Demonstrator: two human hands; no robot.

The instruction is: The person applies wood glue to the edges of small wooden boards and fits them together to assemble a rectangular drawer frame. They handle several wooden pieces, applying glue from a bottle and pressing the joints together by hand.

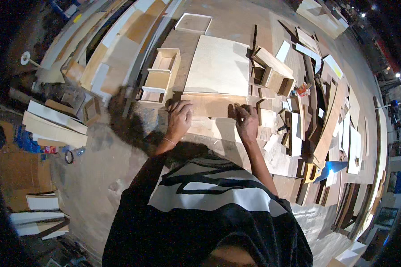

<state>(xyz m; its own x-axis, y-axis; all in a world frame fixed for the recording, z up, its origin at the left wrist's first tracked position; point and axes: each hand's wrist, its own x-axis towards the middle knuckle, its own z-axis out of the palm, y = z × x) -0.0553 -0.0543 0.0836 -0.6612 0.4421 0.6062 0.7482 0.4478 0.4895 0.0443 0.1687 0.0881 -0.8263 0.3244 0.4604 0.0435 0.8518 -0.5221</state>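
A brown wooden board (213, 106) lies crosswise in front of me, along the near edge of a large pale plywood panel (218, 66). My left hand (180, 118) is at the board's left end, its fingers bent over the edge. At the right end my right hand (247, 121) grips with curled fingers and thumb; the exact contact is partly hidden. Paler wood pieces (211, 127) sit just below the board, between my wrists. Left of the panel stands a narrow wooden frame with open compartments (157, 80).
Wooden boxes (275, 73) and many offcuts crowd the right side, with a handsaw (327, 171) among them. A thin rectangular frame (193, 23) lies farther off. Long boards (131, 33) are at the far left, a stack of strips (53, 124) nearer, beside a tape roll (69, 156).
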